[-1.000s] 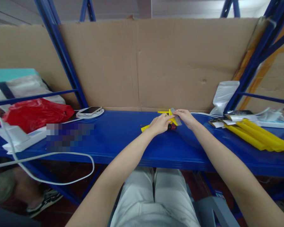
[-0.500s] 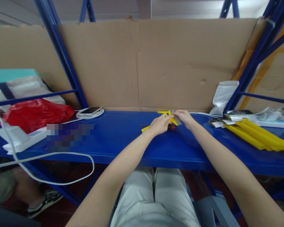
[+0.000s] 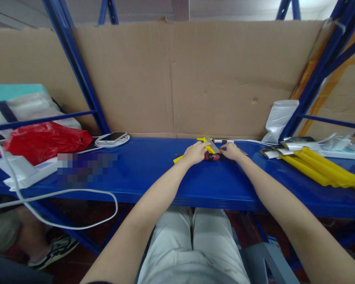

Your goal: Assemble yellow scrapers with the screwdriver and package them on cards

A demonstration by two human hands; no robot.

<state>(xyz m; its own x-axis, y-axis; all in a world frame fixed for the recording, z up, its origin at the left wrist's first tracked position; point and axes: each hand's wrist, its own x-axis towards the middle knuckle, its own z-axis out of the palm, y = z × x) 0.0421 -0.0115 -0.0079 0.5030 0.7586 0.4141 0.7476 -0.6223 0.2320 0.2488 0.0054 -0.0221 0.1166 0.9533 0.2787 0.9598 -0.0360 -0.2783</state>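
My left hand (image 3: 195,153) is closed around a yellow tool (image 3: 209,149) that carries a flat grey metal piece (image 3: 213,145). Part of the tool is hidden under the fingers, and a yellow end (image 3: 178,159) shows left of the hand. Close to the metal piece's right end, my right hand (image 3: 231,151) has its fingers pinched together; what is between them is hidden. A thin greyish strip (image 3: 244,153) shows just past its right side. Below the tool lies a red and black handle (image 3: 212,157), like a screwdriver's. Behind the hands is a white and dark pen-like stick (image 3: 223,141).
Yellow long pieces (image 3: 322,169) with packets lie at the right of the blue shelf (image 3: 154,173). A phone (image 3: 114,137) rests on a coiled white cable at the left, near a red bag (image 3: 47,142). A loose white cable (image 3: 106,221) hangs over the front edge. Cardboard (image 3: 210,79) stands behind.
My right hand has come down and slightly nearer, away from the tool's upper part. My left hand shifted slightly left. The flat metal piece and pen-like stick now show more fully.
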